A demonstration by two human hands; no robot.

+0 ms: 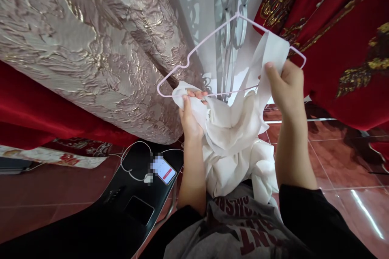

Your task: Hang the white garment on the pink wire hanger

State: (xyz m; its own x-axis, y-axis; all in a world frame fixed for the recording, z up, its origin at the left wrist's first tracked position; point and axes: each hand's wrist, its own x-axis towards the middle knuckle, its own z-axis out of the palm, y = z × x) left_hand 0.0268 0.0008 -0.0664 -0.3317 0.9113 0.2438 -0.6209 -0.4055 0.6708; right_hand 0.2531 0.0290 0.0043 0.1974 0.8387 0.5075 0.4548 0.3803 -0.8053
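Note:
A pale pink hanger (pixel 212 32) is in front of me, its hook up near a grey metal scroll frame. A white garment (pixel 235 125) hangs below it, its lower folds gathered against my shirt. One wide white strap (pixel 275 48) passes over the hanger's right shoulder, and my right hand (pixel 288 87) is closed on this strap, thumb in front. My left hand (pixel 193 115) pinches the garment's other strap (pixel 180 89) by the hanger's lower left corner, its fingertips close to the bottom bar. The right hand's fingers are mostly hidden behind the cloth.
A shiny embossed drape (pixel 106 48) fills the left, with red cloth under it. Red fabric with gold trim (pixel 349 48) hangs at right. A black bench (pixel 121 194) at lower left bears a lit phone (pixel 165 171), a dark phone (pixel 139 210) and a white cable (pixel 133 176).

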